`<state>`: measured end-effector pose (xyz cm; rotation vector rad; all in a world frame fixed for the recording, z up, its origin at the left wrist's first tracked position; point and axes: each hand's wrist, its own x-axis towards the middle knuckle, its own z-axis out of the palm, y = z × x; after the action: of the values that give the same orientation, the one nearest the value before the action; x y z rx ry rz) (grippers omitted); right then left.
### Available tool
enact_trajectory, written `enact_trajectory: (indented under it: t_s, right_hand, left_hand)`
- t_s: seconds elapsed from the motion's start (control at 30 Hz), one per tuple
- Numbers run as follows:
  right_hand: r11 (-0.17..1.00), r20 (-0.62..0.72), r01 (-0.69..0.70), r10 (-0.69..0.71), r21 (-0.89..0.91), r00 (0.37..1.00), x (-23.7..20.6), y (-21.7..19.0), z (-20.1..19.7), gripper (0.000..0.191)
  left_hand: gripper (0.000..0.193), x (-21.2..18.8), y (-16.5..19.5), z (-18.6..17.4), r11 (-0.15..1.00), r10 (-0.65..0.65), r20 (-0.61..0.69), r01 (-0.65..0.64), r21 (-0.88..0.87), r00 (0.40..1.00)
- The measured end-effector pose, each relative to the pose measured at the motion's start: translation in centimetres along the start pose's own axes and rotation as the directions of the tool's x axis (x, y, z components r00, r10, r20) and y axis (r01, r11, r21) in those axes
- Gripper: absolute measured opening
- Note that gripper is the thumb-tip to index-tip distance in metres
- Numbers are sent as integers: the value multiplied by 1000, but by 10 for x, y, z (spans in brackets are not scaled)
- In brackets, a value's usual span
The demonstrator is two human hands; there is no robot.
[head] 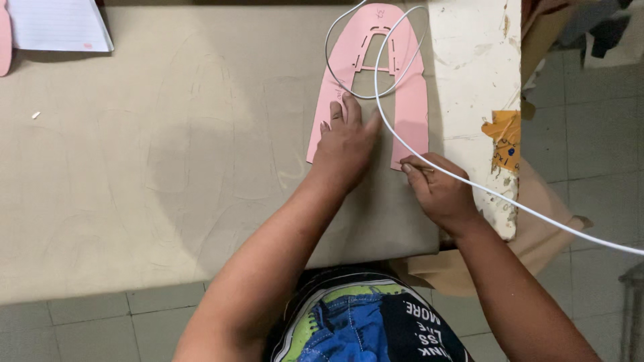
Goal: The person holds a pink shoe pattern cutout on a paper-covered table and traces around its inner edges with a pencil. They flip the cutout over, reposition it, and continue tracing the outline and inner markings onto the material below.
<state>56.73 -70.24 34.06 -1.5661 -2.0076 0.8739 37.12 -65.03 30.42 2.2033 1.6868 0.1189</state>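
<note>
A pink horseshoe-shaped flat template (410, 100) with cut-out slots lies on a beige sheet of material (168, 154) spread over the table. My left hand (345, 144) presses flat on the template's left leg, fingers spread. My right hand (439, 191) pinches a thin pen-like marking tool (419, 167) with its tip at the bottom end of the template's right leg. A white cable (402, 137) loops over the template and runs across my right wrist toward the right edge of the view.
A lined paper pad (57, 25) lies at the far left corner, with another pink piece (4, 37) beside it. A worn white table strip (476, 74) with orange tape (503, 134) borders the sheet on the right. Tiled floor lies below and to the right.
</note>
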Motion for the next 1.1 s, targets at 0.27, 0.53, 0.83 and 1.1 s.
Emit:
enact_trajectory:
  t_s: [0.27,0.53,0.83,1.1]
  right_hand:
    - [994,22,81,-80,-76,997,25,8,4,15]
    - [958,-111,142,-174,-251,979,80,10,12,13]
    - [974,-170,153,-182,-169,968,103,5,9,13]
    - [994,-172,55,-71,-97,983,112,10,4,15]
  left_hand:
    - [57,-12,-30,-28,956,-139,18,138,-257,990]
    - [44,-7,-35,-41,982,-135,40,139,-129,990]
    - [51,4,-37,-37,983,-134,100,145,-112,986]
    - [41,7,-37,-27,986,-120,93,130,-102,988]
